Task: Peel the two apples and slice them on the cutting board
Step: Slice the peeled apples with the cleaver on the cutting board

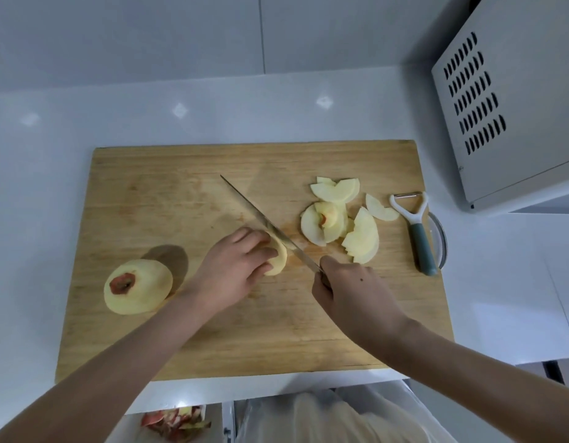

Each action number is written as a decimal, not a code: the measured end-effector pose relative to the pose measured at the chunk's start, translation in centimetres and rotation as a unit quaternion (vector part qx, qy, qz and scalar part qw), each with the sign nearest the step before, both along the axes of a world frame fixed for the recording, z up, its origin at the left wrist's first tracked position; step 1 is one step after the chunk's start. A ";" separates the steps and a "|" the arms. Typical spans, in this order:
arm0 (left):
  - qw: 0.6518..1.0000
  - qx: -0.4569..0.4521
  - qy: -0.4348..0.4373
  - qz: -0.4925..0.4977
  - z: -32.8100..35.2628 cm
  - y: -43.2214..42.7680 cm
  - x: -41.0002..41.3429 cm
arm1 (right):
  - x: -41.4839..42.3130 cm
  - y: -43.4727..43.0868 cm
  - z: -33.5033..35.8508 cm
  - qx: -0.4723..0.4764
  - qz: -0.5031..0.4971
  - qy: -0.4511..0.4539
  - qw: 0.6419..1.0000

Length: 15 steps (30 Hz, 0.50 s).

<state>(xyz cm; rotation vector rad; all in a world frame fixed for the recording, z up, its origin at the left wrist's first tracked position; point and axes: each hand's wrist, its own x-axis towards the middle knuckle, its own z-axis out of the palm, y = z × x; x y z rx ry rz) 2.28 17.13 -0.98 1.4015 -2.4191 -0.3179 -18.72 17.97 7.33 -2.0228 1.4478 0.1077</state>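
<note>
Our left hand (236, 266) pinches the apple chunk (278, 259), right hand (347, 282) grips the knife (267, 223) — fingertips (270, 252) sit right beside the blade, so one slip nicks us.

Peeled apple (138, 286), slices (361, 243) on board (168, 193)

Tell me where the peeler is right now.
In the head view, the peeler lies at the right edge of the cutting board, just right of the apple slices and near the grey appliance.
</note>
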 end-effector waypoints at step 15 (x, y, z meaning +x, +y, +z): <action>0.999 -0.016 -0.001 -0.031 -0.8 -0.1 0.6 | 1.8 -2.1 -2.8 0.033 -0.035 -0.025 0.999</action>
